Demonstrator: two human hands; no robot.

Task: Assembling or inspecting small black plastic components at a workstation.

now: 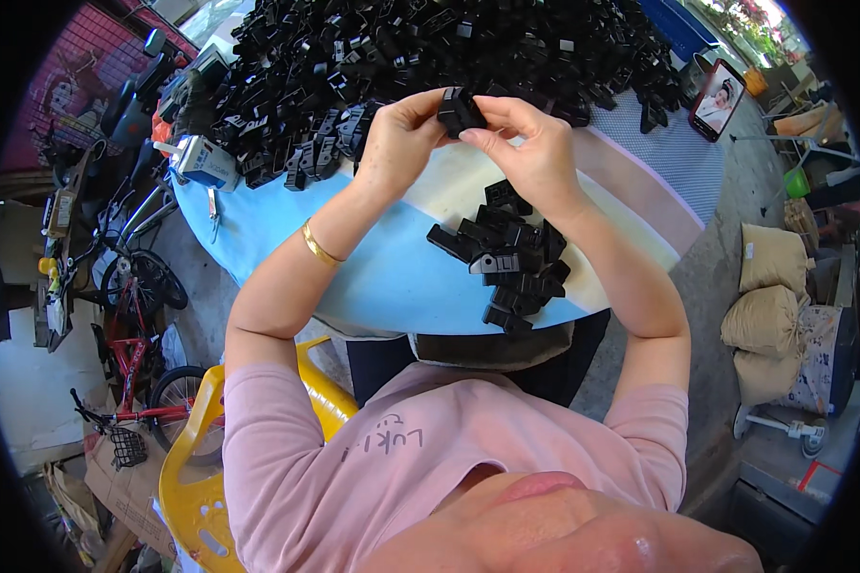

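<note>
Between my two hands is a small black plastic part (pixel 460 112), blocky in shape, held above the near side of a big heap. My left hand (pixel 398 143) grips it from the left with fingers bent. From the right, my right hand (pixel 528 151) pinches it between thumb and fingers. Beyond them a large heap of black plastic parts (pixel 411 48) covers the far half of the table. Nearer to me, below my hands, lies a smaller pile of similar black parts (pixel 511 253).
The table wears a blue, cream and pink cloth (pixel 373 277). A blue-and-white box (pixel 205 162) stands at its left edge, a propped phone (pixel 717 100) at its far right. A yellow chair (pixel 186 477) and a red bicycle (pixel 139 368) are left; sacks (pixel 769 315) sit right.
</note>
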